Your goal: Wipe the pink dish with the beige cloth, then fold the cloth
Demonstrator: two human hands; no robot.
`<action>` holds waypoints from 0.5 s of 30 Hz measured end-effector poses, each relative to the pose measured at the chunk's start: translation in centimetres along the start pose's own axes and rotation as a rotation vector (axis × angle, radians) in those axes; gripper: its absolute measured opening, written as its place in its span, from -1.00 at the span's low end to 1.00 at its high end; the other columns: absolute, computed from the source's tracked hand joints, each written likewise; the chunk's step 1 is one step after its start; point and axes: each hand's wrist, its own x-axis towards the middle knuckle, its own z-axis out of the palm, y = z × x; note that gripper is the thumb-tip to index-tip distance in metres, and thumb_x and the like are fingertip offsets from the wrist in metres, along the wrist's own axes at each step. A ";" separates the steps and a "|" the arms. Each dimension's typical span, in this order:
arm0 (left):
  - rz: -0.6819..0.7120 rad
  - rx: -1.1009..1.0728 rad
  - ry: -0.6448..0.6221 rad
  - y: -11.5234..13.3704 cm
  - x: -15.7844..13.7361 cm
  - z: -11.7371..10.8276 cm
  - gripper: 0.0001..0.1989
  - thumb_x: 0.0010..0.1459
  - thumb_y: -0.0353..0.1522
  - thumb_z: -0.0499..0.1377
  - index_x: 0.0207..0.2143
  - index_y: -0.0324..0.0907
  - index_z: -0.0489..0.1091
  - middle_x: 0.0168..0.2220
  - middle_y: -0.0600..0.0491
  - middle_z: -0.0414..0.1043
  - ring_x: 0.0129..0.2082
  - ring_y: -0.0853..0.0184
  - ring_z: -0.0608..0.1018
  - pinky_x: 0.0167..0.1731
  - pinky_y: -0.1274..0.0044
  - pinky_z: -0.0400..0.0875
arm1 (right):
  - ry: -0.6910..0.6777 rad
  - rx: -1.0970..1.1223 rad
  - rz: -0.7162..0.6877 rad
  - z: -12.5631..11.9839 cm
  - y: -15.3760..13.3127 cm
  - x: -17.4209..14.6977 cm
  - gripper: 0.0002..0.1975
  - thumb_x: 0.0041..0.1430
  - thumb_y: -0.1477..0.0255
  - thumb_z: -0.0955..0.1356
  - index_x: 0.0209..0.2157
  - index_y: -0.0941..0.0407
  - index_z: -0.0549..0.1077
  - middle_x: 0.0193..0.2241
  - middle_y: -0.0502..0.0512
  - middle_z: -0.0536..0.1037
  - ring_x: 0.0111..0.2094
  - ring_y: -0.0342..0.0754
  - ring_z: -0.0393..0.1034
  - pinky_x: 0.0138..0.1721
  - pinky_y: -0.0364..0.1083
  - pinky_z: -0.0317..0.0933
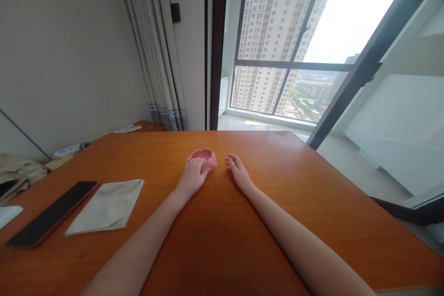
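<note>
On the wooden table (222, 222) stands a small pink bowl (210, 161) with an uneven, notched rim. My left hand (193, 176) grips its near left side, fingers over the rim and thumb against the outside. Part of the bowl is hidden behind that hand. A short way to the right, my right hand (239, 173) rests at the tabletop, apart from the bowl. Its fingers are loosely bent and apart, with nothing in them.
To the left lie a folded pale cloth (106, 206) and a long dark slab (53, 212). A power strip (69, 150) and crumpled fabric (21, 171) are at the left edge. Beyond the table hang a grey curtain (156, 46) and a dark door frame (218, 46).
</note>
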 end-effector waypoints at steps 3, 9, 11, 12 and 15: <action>0.098 -0.093 -0.078 2.5 -0.8 1.0 -0.88 0.10 -0.35 0.08 -0.30 -0.18 0.33 -0.18 -0.06 0.42 -0.10 0.18 0.39 0.11 0.19 0.02 | -0.020 -0.010 -0.046 -0.1 -0.6 -0.2 -0.61 0.19 0.16 0.17 -0.06 0.07 0.31 -0.06 0.11 0.43 -0.02 -0.04 0.30 0.03 0.00 0.18; 0.185 -0.070 -0.132 2.9 -1.5 1.4 -0.89 0.12 -0.38 0.05 -0.30 -0.17 0.33 -0.17 -0.05 0.41 -0.09 0.20 0.38 0.16 0.15 -0.11 | -0.073 -0.038 -0.054 -0.1 -1.0 -0.2 -0.65 0.14 0.23 0.25 -0.11 0.11 0.40 -0.09 0.14 0.48 -0.06 -0.01 0.35 0.06 0.01 0.16; 0.200 -0.063 -0.137 2.7 -1.5 1.5 -0.88 0.12 -0.38 0.05 -0.29 -0.17 0.34 -0.17 -0.04 0.41 -0.08 0.21 0.38 0.17 0.15 -0.14 | -0.071 -0.045 -0.046 -0.1 -0.8 -0.2 -0.66 0.13 0.26 0.26 -0.09 0.10 0.39 -0.09 0.12 0.48 -0.07 -0.02 0.36 0.04 0.01 0.18; 0.204 -0.063 -0.147 2.7 -1.4 1.6 -0.88 0.12 -0.37 0.05 -0.29 -0.16 0.34 -0.17 -0.04 0.41 -0.08 0.21 0.38 0.17 0.15 -0.15 | -0.066 -0.051 -0.048 -0.1 -0.7 -0.2 -0.66 0.13 0.27 0.26 -0.09 0.10 0.39 -0.09 0.12 0.48 -0.08 -0.02 0.37 0.04 0.02 0.19; 0.233 -0.073 -0.203 2.5 -1.2 1.0 -0.75 0.11 -0.29 0.09 -0.15 -0.15 0.34 -0.04 -0.06 0.37 0.03 0.18 0.34 0.18 0.13 -0.18 | -0.060 -0.067 -0.064 -0.1 -0.4 -0.2 -0.68 0.13 0.30 0.26 -0.09 0.10 0.39 -0.10 0.13 0.48 -0.09 -0.02 0.37 0.03 0.02 0.19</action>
